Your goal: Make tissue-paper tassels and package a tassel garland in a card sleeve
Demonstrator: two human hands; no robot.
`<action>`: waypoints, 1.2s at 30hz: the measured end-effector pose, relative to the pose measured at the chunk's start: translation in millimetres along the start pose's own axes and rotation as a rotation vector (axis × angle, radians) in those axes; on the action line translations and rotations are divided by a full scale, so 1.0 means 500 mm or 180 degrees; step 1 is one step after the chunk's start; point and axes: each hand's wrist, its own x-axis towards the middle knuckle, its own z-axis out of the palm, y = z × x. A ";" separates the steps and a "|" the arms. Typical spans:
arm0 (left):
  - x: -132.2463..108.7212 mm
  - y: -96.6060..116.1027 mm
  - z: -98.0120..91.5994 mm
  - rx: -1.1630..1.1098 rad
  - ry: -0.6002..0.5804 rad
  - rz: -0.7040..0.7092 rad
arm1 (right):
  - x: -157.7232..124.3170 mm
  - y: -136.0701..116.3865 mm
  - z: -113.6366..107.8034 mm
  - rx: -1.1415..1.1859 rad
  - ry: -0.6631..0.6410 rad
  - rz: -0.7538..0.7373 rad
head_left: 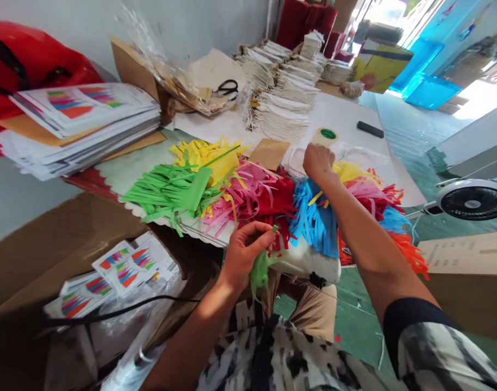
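while the left hand (pixel 248 251) hangs before the table (pixel 114 178): thumb and fingertips pinch a small green tassel (pixel 259 273), its strips dangling downward.
right hand (pixel 319 162): above the table, fingers curled, near the tape roll (pixel 327 134); cannot tell whether they grip anything.
blue bundle (pixel 316 225): below the right wrist, next to the red bundle (pixel 278 198).
green bundle (pixel 167 187): farther left, against the yellow bundle (pixel 207 156).

My shirt (pixel 297 358) is blotched black and white, my trousers (pixel 315 315) tan. The tassel (pixel 259 271) in my left hand (pixel 244 252) is green. From the left come green fringe (pixel 161 187), yellow fringe (pixel 203 155), pink fringe (pixel 238 198), red fringe (pixel 278 198) and blue fringe (pixel 315 222). Left: a red bag (pixel 40 54), white cards (pixel 124 271) with rainbow stripes. Right: a white-and-black fan (pixel 474 200).
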 end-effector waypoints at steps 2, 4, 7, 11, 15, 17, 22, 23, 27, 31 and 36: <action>-0.010 0.000 0.003 0.0281 0.0057 0.0167 | -0.068 0.001 -0.036 0.0483 0.0390 -0.0180; -0.021 0.001 0.006 0.0569 0.0112 0.0336 | -0.167 0.006 -0.063 0.1495 0.0511 -0.0673; -0.040 0.007 0.010 0.0981 0.0154 0.0659 | -0.337 0.019 -0.082 0.2742 -0.0086 -0.1288; -0.065 0.016 0.022 0.1448 -0.0016 0.1149 | -0.489 0.037 -0.090 0.3150 -0.0345 -0.1389; -0.087 0.015 0.038 0.1672 -0.0226 0.1419 | -0.526 0.050 -0.099 0.3094 -0.0251 -0.1405; -0.097 0.014 0.045 0.1722 -0.0247 0.1510 | -0.532 0.055 -0.103 0.2960 -0.0151 -0.1450; -0.115 0.015 0.051 0.2007 -0.0136 0.1834 | -0.556 0.059 -0.103 0.2738 0.0176 -0.1595; -0.117 0.015 0.050 0.2094 -0.0129 0.1941 | -0.561 0.059 -0.103 0.2696 0.0258 -0.1637; -0.125 0.016 0.046 0.2280 -0.0190 0.2165 | -0.575 0.058 -0.107 0.2431 0.0419 -0.1786; -0.133 0.016 0.047 0.2300 -0.0276 0.2165 | -0.588 0.055 -0.111 0.2237 0.0530 -0.1886; -0.141 0.014 0.051 0.2054 -0.0323 0.1960 | -0.603 0.050 -0.104 0.2189 0.0656 -0.1903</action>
